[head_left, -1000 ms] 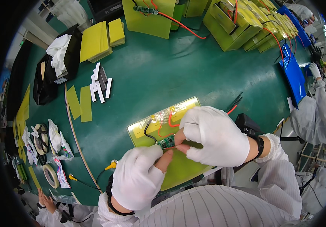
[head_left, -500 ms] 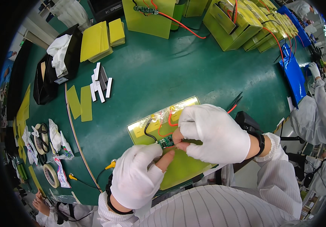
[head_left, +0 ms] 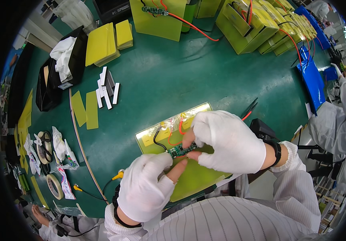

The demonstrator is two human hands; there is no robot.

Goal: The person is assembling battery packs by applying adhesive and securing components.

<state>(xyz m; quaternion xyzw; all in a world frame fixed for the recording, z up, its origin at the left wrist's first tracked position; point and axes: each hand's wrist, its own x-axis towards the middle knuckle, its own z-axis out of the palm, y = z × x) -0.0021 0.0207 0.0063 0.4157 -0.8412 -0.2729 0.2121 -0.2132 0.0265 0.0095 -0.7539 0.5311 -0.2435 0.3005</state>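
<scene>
A narrow green circuit board (head_left: 179,151) is held over a flat yellow-green battery pack (head_left: 199,180) with a clear-wrapped far edge. Gloved with bare fingertips, my right hand (head_left: 230,140) pinches the board's right end between thumb and forefinger. At its left end, my left hand (head_left: 147,185) has bent fingers against the board, the thumb lying just below it. A black wire (head_left: 156,139) and a red wire (head_left: 180,126) curve from the pack's far part toward the board. My fingers hide both ends of the board.
Finished-looking yellow packs (head_left: 241,36) with red and black leads stand at the back right. Yellow sheets (head_left: 100,44), white strips (head_left: 108,90) and a black bin (head_left: 70,60) lie left. Tape rolls (head_left: 54,186) and glue tubes (head_left: 65,182) sit nearer. A co-worker (head_left: 337,128) is at right.
My right forefinger and thumb have spread slightly around the board, and more of its green surface shows. My left hand has barely moved. At right, a co-worker's arm has shifted.
</scene>
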